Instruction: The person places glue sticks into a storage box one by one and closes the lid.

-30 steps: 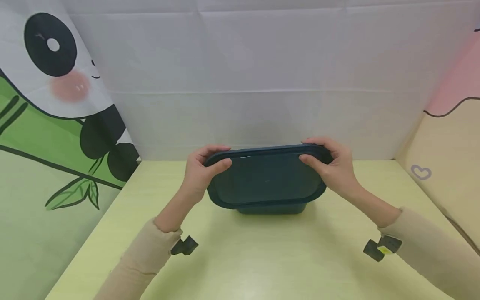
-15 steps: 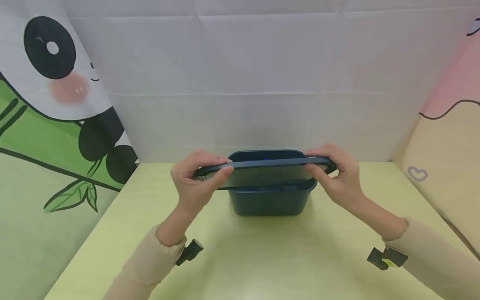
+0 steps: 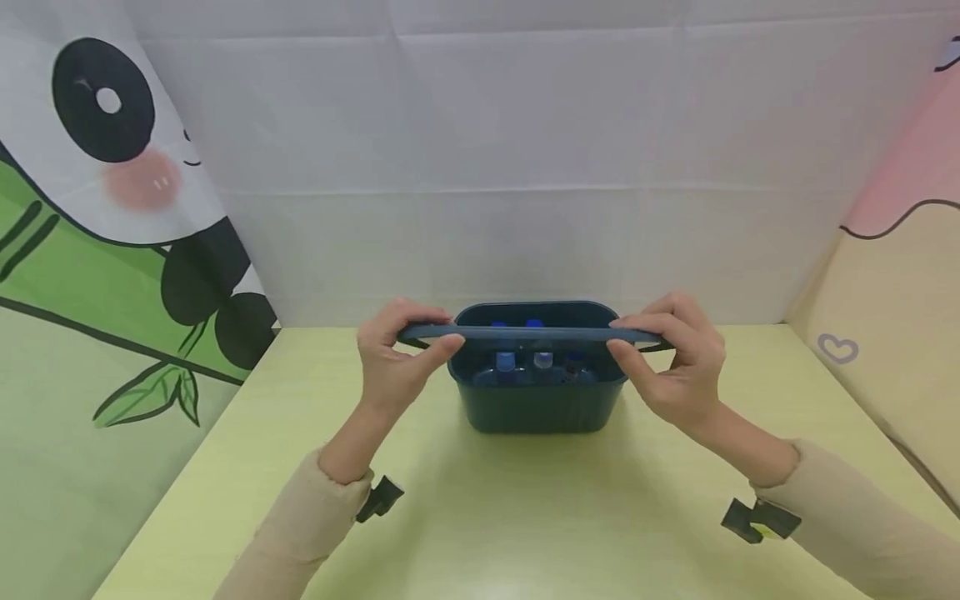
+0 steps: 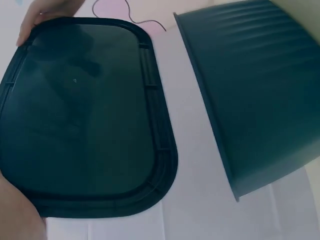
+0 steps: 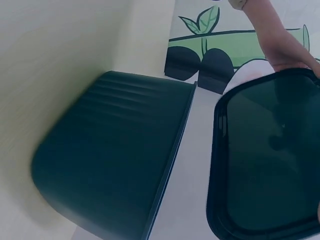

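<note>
Between both hands a dark blue-green lid [image 3: 536, 333] is held level and edge-on in the head view. My left hand [image 3: 397, 354] pinches its left end, thumb below and fingers above. At the other end my right hand [image 3: 675, 358] grips it the same way. Behind and below stands a matching deep storage box [image 3: 536, 408] with its top uncovered. Inside it are several small bottles with blue caps [image 3: 506, 362]. Both wrist views show the underside of the lid [image 4: 95, 115] apart from the box wall [image 5: 115, 155].
The box stands on a pale yellow table [image 3: 525, 517], near a white cloth backdrop [image 3: 525, 150]. A cartoon panda print [image 3: 142, 175] covers the left side, and a panel with a small heart [image 3: 837, 347] is on the right.
The lid has come away from over the box and tipped from a slant facing the camera to level, edge-on. The box opening and the bottles have come into view.
</note>
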### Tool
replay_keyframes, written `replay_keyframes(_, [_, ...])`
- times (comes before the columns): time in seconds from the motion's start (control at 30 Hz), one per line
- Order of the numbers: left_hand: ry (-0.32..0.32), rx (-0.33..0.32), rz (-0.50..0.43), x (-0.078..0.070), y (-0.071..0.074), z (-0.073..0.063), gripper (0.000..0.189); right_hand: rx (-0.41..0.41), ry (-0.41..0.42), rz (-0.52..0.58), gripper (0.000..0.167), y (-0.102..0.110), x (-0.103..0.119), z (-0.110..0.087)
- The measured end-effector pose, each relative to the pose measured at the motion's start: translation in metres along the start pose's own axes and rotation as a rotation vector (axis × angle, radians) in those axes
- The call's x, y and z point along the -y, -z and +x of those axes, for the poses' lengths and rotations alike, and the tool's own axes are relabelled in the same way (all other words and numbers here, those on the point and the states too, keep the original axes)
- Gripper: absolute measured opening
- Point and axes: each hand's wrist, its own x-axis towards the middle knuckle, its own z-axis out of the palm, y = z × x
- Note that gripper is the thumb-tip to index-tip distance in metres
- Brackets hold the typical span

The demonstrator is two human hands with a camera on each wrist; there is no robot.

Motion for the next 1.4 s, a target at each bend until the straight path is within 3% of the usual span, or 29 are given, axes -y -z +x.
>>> replay_keyframes(0.17, [0.407,0.231,0.144,-0.007,0.009,-0.011,0.076,-0.058,0.171,-0.049,0.039,-0.007,0.000,0.000])
replay_keyframes(0.23, [0.546,0.330,0.133,-0.010,0.010,-0.016,0.082,-0.066,0.239,-0.063,0.036,-0.007,-0.002,-0.001])
replay_keyframes(0.3, [0.647,0.382,0.075,-0.010,0.010,-0.020,0.082,-0.065,0.304,-0.076,0.035,-0.006,-0.005,-0.005])
replay_keyframes(0.5, [0.941,0.360,-0.135,-0.006,0.005,-0.034,0.068,-0.047,0.460,-0.086,0.033,-0.008,-0.005,-0.010])
replay_keyframes(0.63, [1.073,0.309,-0.221,-0.005,0.000,-0.037,0.060,-0.018,0.541,-0.083,0.035,-0.010,-0.002,-0.008])
replay_keyframes(0.8, [1.153,0.171,-0.402,-0.012,-0.003,-0.034,0.060,-0.047,0.559,-0.050,0.034,-0.010,-0.001,-0.008])
replay_keyframes(0.93, [1.172,0.041,-0.470,-0.016,-0.003,-0.031,0.065,0.001,0.481,-0.056,0.035,-0.007,-0.006,-0.016])
replay_keyframes(1.13, [1.116,-0.110,-0.541,-0.015,-0.005,-0.031,0.076,0.206,0.220,-0.166,0.048,0.009,-0.025,-0.035])
replay_keyframes(1.4, [1.024,-0.175,-0.546,-0.013,-0.008,-0.034,0.083,0.426,-0.173,-0.224,0.061,0.030,-0.035,-0.045])
